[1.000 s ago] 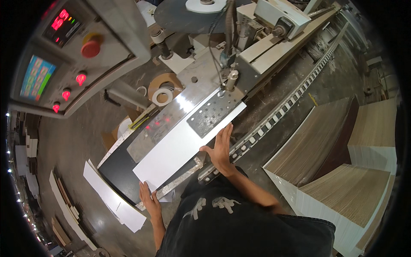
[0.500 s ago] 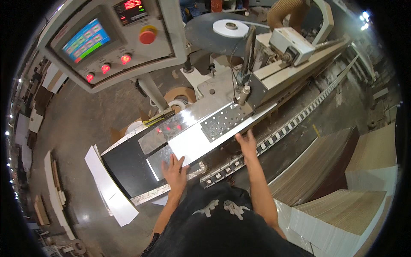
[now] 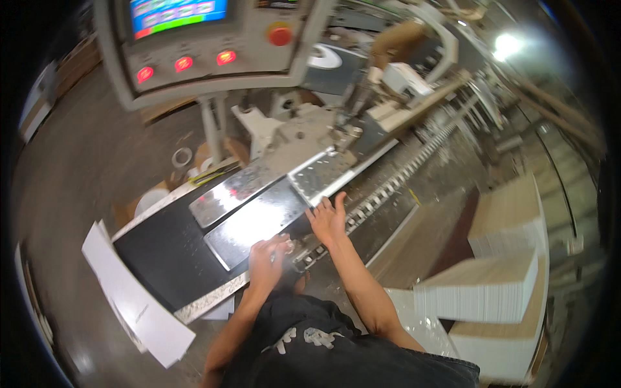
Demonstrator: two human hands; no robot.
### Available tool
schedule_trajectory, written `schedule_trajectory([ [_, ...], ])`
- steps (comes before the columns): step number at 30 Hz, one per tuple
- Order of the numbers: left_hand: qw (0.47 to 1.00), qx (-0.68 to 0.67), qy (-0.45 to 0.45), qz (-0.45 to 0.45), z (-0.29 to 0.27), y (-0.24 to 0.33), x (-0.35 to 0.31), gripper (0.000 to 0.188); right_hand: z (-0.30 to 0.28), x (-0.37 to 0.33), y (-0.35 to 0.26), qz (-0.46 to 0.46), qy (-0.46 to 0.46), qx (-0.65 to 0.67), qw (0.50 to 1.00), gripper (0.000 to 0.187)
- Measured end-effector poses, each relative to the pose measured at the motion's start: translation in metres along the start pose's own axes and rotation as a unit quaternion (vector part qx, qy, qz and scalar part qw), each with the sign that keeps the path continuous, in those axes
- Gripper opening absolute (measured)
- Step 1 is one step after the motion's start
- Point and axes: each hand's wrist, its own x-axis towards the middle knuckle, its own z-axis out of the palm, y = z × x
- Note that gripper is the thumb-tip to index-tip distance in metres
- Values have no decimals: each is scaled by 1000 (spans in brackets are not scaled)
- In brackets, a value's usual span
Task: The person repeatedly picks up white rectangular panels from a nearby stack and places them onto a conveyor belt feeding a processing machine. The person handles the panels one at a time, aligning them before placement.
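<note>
A long white panel (image 3: 374, 158) lies partly under the perforated metal plate of the edge-banding machine, with a white strip of it showing along the near side. My right hand (image 3: 328, 222) is open, fingers spread and thumb apart, at the panel's near end. Whether it touches the panel I cannot tell. Over the near edge of the bare metal infeed plate (image 3: 249, 226) is my left hand (image 3: 265, 262), its fingers loosely bent and apart, somewhat blurred, with nothing visible in them.
A control panel (image 3: 252, 61) with a screen, lit red buttons and a red stop knob stands at upper left. White boards (image 3: 136, 304) lie at the left end of the black table (image 3: 155, 252). Stacks of panels (image 3: 479, 291) stand at right; a roller track (image 3: 388, 187) runs alongside the machine.
The white panel has slid right and away under the perforated plate, baring the metal plate. My right hand has come back closer to my left hand. The view has shifted.
</note>
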Motion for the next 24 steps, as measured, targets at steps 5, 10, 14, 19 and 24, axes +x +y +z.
schedule_trajectory([
  [5,976,-194,-96,-34,10,50,-28,41,-38,-30,-41,-48,77,-25,996,21],
  [10,932,-316,-176,-27,53,83,-40,47,-133,-162,-46,-79,63,-396,913,68],
  [14,918,-288,-267,64,101,165,-43,37,-265,-271,24,-101,195,-537,814,79],
  [19,869,-256,-363,218,187,318,-88,37,-389,-427,137,17,303,-612,730,76],
  [24,862,-137,-262,411,304,449,-128,72,-421,-540,173,48,350,-349,868,74],
])
